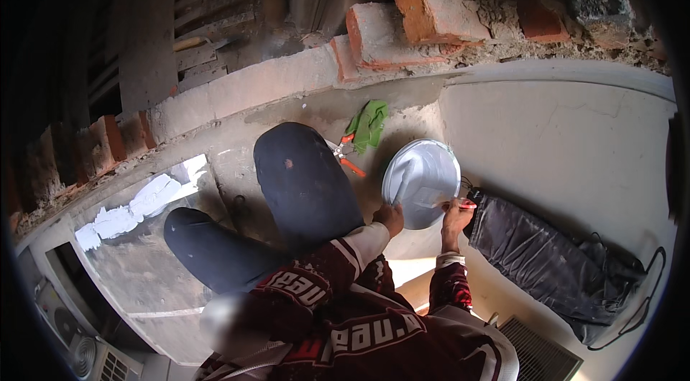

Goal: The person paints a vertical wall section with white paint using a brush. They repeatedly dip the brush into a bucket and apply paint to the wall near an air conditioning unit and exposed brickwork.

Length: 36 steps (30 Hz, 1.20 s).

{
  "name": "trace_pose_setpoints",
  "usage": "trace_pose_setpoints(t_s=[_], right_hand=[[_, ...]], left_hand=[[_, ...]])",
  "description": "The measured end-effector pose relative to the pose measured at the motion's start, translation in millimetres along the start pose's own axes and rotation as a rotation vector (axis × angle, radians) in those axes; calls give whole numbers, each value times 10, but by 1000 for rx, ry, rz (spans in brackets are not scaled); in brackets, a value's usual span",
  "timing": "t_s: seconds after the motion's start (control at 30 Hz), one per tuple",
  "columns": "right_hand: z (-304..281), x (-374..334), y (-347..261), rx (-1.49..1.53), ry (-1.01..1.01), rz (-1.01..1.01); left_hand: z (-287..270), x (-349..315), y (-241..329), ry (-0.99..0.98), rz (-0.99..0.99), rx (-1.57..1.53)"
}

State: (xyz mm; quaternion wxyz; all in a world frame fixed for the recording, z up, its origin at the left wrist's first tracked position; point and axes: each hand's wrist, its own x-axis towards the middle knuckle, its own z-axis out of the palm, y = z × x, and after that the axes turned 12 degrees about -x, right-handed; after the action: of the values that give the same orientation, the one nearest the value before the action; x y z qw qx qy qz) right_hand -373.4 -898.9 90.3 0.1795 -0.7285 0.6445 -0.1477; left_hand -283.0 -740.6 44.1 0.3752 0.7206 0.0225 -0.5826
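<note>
A round white bucket [457,165] with a smooth pale grey-white inside stands to the right of my knees. My left hand [390,218] is closed on its near left rim. At the near right rim, my right hand [456,217] is closed around a red-handled tool [467,205]. Part of that tool seems to reach in over the bucket, but its kind is too small to make out. Beyond my knee lie cutters with orange-red handles [351,165], jaws apart. A crumpled green cloth [369,126] touches them.
A long black bag [553,259] with a cord lies right of the bucket along a pale wall [553,122]. Broken bricks [392,36] line the far ledge. At left is a dusty panel [151,259] with white patches. A floor grate [539,352] is at lower right.
</note>
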Motion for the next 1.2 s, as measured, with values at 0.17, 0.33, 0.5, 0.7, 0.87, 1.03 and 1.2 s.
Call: trace_pose_setpoints(t_s=[0.17, 0.33, 0.5, 0.7, 0.87, 1.03, 1.2], right_hand=[[93, 41, -119, 356, -70, -60], [160, 107, -170, 596, -243, 7], [219, 147, 106, 928, -371, 255], [411, 165, 377, 1012, -489, 366], [421, 166, 694, 909, -494, 443], [337, 225, 610, 791, -461, 432], [210, 307, 724, 746, -419, 384]], left_hand=[[-76, -57, 23, -18, 11, -15], [-80, -39, 18, 1, -26, -74], [-68, 23, -24, -17, -65, -82], [14, 137, -96, -27, -190, -192], [-50, 34, -25, -97, -237, -243], [182, 224, -244, 58, -125, -160], [27, 102, -88, -25, -153, -135]])
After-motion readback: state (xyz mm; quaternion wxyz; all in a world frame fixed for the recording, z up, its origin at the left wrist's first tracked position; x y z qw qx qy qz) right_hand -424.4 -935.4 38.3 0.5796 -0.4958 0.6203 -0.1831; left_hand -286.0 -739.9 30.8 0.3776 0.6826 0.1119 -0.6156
